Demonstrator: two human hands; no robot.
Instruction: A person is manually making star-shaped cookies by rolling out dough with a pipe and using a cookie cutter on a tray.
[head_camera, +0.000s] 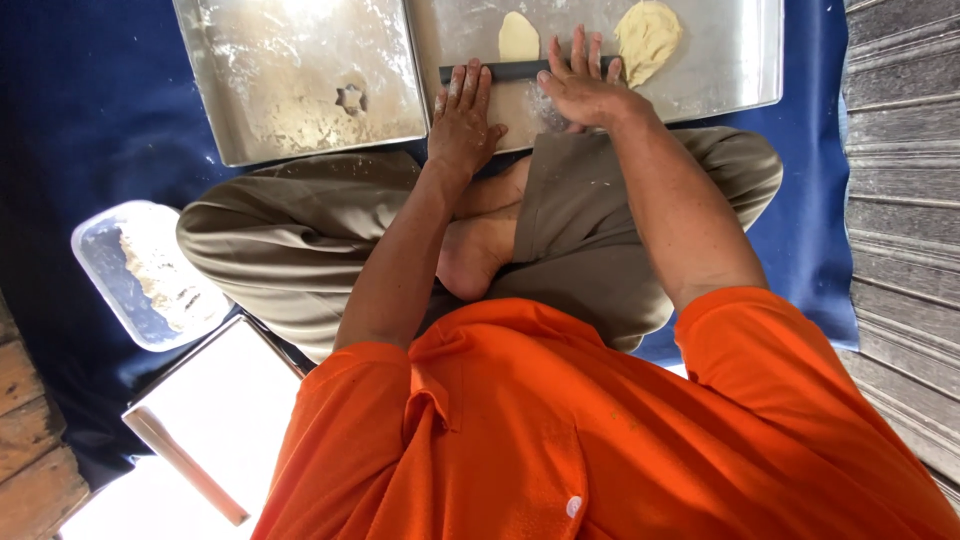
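left hand (466, 118) flat, fingers spread on near end of dark rolling pin (520, 70) | right hand (585, 85) flat and open on its other end, palms pressing rather than gripping, likely to roll | pin lies across floured metal tray (730, 60) between two dough pieces (518, 36) (648, 38) | room far and right; second tray (300, 80) abuts left, star cutter (351, 98) on it

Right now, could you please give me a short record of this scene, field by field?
setting: person sitting cross-legged on a blue cloth
left hand: flat on the dark rolling pin
right hand: flat on the same rolling pin, fingers spread
work surface: floured metal tray
dough: small oval piece and larger piece beyond the pin
second tray: floured, holding a star-shaped cutter
beside left knee: plastic container lid dusted with flour
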